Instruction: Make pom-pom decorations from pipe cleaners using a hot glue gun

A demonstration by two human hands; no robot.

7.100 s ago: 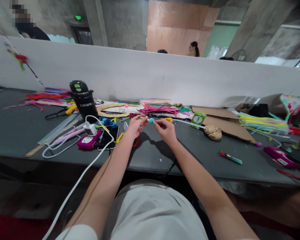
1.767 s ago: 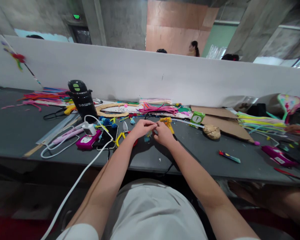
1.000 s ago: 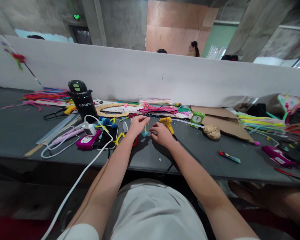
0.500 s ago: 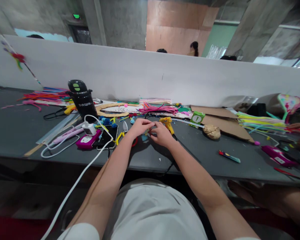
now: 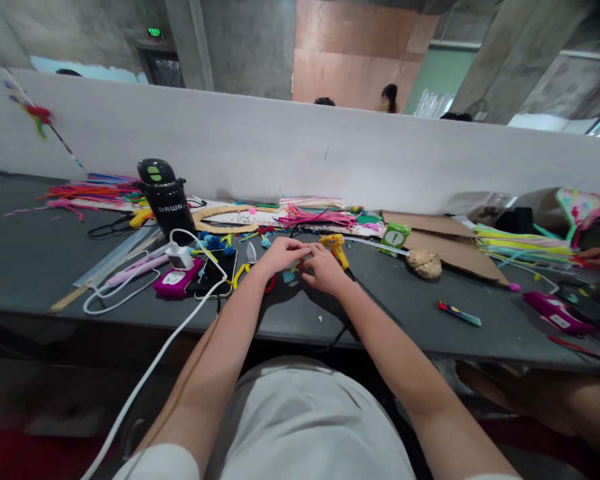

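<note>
My left hand (image 5: 277, 257) and my right hand (image 5: 322, 268) meet over the dark grey table (image 5: 40, 267), fingertips pinched together. Between them is a small light-blue pom-pom piece on a thin yellow-green stem (image 5: 290, 272); both hands pinch it. A yellow glue gun (image 5: 336, 245) lies just beyond my right hand. Yellow-handled pliers (image 5: 244, 267) lie left of my left hand.
A black bottle (image 5: 163, 203), a phone (image 5: 219, 273), a pink device (image 5: 176, 280) and a white charger cable (image 5: 145, 380) lie left. Pink pipe cleaners (image 5: 316, 217), a green carton (image 5: 395, 238), cardboard (image 5: 455, 252) and another person's hand (image 5: 597, 257) are right. A white partition (image 5: 300, 150) runs behind.
My hands parted about a second ago, then closed together again on the blue piece; earlier they held it higher and farther from me.
</note>
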